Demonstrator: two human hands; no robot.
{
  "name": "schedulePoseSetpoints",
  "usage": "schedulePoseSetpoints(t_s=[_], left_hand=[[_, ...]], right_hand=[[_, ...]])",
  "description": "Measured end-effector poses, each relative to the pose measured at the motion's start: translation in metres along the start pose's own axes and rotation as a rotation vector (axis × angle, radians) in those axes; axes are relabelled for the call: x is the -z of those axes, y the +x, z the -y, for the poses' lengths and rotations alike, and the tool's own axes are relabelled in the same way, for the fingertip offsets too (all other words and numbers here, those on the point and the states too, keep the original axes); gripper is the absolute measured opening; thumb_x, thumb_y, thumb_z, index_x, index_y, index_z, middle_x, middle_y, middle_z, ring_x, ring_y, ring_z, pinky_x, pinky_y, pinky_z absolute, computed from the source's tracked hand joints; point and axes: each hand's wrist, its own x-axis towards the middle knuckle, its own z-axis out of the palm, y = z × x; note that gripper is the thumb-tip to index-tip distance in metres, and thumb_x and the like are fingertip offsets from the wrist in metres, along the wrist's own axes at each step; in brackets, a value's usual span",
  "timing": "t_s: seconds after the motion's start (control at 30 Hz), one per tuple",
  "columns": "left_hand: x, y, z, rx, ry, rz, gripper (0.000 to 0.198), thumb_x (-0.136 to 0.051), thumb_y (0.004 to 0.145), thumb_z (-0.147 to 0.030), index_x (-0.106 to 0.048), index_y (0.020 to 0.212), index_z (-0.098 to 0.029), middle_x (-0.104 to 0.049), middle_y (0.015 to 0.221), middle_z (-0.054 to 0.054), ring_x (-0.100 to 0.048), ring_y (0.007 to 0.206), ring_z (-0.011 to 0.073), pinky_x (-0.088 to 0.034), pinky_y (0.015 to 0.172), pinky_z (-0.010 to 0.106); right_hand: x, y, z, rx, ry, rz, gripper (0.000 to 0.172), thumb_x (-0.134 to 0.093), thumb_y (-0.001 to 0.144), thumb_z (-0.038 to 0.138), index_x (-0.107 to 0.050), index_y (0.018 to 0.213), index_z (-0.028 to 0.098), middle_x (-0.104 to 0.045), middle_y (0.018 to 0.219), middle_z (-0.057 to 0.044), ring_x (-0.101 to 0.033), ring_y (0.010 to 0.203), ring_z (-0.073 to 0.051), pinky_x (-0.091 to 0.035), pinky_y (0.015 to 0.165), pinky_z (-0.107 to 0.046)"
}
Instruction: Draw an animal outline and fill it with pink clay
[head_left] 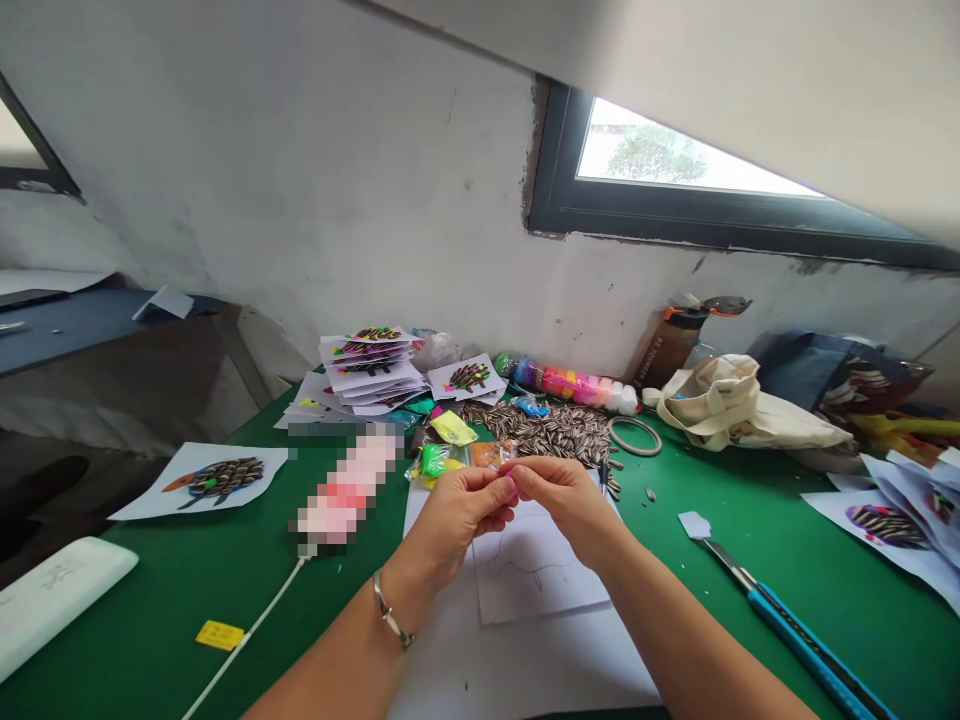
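My left hand [476, 505] and my right hand [559, 495] meet at the fingertips above a sheet of paper. Both are closed in a pinch, and whatever sits between the fingers is too small and hidden to name. Below them lies a white drawing sheet [536, 590] with a thin pencil outline, on top of a larger white sheet [442, 660]. Just beyond my fingers are small bags of coloured clay, one green [433, 460], one orange [491, 453], and a yellow packet [454, 428]. A pile of striped sunflower seeds [559, 432] spreads behind my right hand.
Finished seed pictures [375, 385] are stacked at the back left; another picture [202, 482] lies nearer. Clay tubs [570, 385] line the wall beside a brown bottle [671, 345] and a cloth bag [720, 405]. A blue utility knife [795, 630] lies right, a white cable [255, 630] left.
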Motion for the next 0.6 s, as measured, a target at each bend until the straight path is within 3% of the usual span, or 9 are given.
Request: schedulePoseSetpoints(t_s=[0.17,0.33,0.5,0.6], left_hand=[[0.002,0.002,0.002,-0.02,0.069,-0.03,0.036,-0.081,0.067,-0.046,-0.071,0.076,-0.013,-0.062,0.067,0.001,-0.053,0.058,0.007,-0.04,0.056,0.019],[0.001,-0.001,-0.006,-0.103,0.145,-0.027,0.037,-0.076,0.072,-0.05,-0.071,0.079,-0.013,-0.064,0.071,0.001,-0.054,0.06,0.0084,-0.043,0.059,0.021],[0.001,-0.001,-0.006,-0.097,0.18,-0.039,0.043,-0.074,0.072,-0.055,-0.071,0.078,-0.013,-0.064,0.07,0.003,-0.057,0.06,0.0104,-0.045,0.058,0.023],[0.002,0.0,-0.006,-0.076,0.157,-0.052,0.042,-0.076,0.071,-0.052,-0.072,0.091,-0.015,-0.067,0.079,0.003,-0.061,0.068,0.012,-0.047,0.063,0.023]], right_hand=[[-0.003,-0.001,0.003,-0.015,0.009,0.007,0.021,-0.068,0.079,0.034,-0.078,0.084,0.016,-0.067,0.069,-0.002,-0.054,0.069,-0.014,-0.043,0.068,-0.027],[0.0,0.0,0.002,-0.052,0.033,-0.071,0.032,-0.067,0.08,0.041,-0.074,0.103,0.019,-0.068,0.08,-0.002,-0.055,0.071,-0.013,-0.044,0.071,-0.029],[0.005,0.001,0.0,-0.069,-0.057,0.008,0.027,-0.069,0.078,0.039,-0.077,0.088,0.016,-0.067,0.073,-0.003,-0.052,0.069,-0.013,-0.042,0.067,-0.028],[0.005,-0.001,0.001,-0.069,-0.034,-0.053,0.026,-0.073,0.075,0.038,-0.076,0.089,0.016,-0.068,0.074,-0.003,-0.053,0.069,-0.013,-0.042,0.067,-0.028]])
